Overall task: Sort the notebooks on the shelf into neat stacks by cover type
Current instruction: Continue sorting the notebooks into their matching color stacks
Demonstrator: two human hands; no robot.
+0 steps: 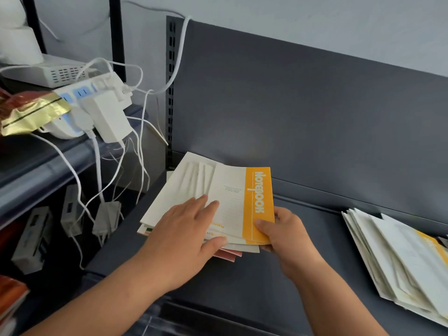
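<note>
Fingers of the right hand (287, 236) pinch the yellow notebook (258, 190) by its corner; left hand (184, 229) lies flat, fingers straight, on the pile (174, 187) just left; another stack (392, 258) sits far right

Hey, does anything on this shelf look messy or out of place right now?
Yes. The right pile is fanned out and slanted, edges unsquared. The left pile, under the left hand, is splayed too, pinkish covers poking out beneath. The right hand pinches the orange-banded notebook on top.
</note>
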